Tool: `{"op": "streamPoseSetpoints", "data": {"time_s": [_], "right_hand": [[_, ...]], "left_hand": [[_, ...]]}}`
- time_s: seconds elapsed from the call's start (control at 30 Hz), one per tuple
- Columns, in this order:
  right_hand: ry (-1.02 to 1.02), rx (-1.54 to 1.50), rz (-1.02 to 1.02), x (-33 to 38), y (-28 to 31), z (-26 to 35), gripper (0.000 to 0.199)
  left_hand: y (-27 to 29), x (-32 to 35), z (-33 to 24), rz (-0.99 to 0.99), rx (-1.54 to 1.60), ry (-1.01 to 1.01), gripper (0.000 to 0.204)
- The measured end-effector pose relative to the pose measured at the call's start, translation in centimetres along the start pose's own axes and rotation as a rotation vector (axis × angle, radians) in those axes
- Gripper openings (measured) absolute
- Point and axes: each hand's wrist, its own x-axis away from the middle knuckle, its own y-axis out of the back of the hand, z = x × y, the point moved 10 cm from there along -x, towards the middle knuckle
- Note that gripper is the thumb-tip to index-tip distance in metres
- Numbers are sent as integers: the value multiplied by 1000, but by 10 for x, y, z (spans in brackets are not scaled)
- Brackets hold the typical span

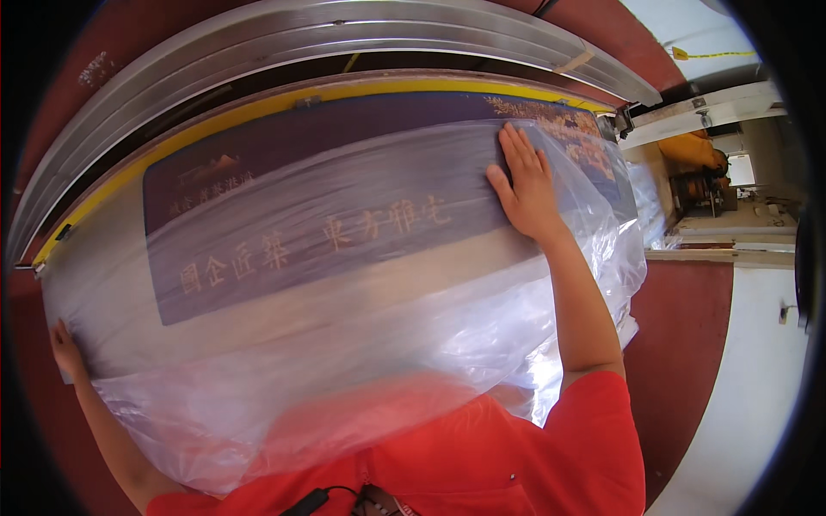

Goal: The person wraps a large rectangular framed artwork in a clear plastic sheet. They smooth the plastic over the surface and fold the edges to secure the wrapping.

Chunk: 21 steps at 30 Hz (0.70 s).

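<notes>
A large flat panel (344, 146) with a dark printed area, gold characters and a gold leaf pattern lies in front of me. Clear plastic sheeting (361, 318) covers most of it and hangs in loose folds toward my body. My right hand (525, 185) rests flat on the film near the panel's upper right, fingers stretched and thumb apart. At the panel's left edge, my left hand (65, 351) grips the border of the sheeting, with creases running out from it; its fingertips are partly hidden. Along the far side, a strip of the print shows uncovered.
Beyond the panel runs a yellow bar (232, 129) with small clips, then a long ribbed metal beam (327, 39). A pale frame (705, 116) and machinery (701, 185) stand at the right. The floor (680, 344) is dark red beside a white strip.
</notes>
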Motion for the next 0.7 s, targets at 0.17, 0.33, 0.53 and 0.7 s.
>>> {"op": "streamPoseSetpoints", "data": {"time_s": [0.17,0.33,0.53,0.7], "right_hand": [[-102,-90,-68,-39,0,-43,26],[-193,-238,-212,-39,3,-62,15],[-403,-964,-188,-45,12,-77,17],[-625,-786,-102,-19,-18,-117,24]], "left_hand": [[12,33,6,466,1432,261,44],[67,81,-14,475,1345,59,44],[74,5,31,-81,823,160,36],[9,-62,-6,-269,264,-10,37]]}}
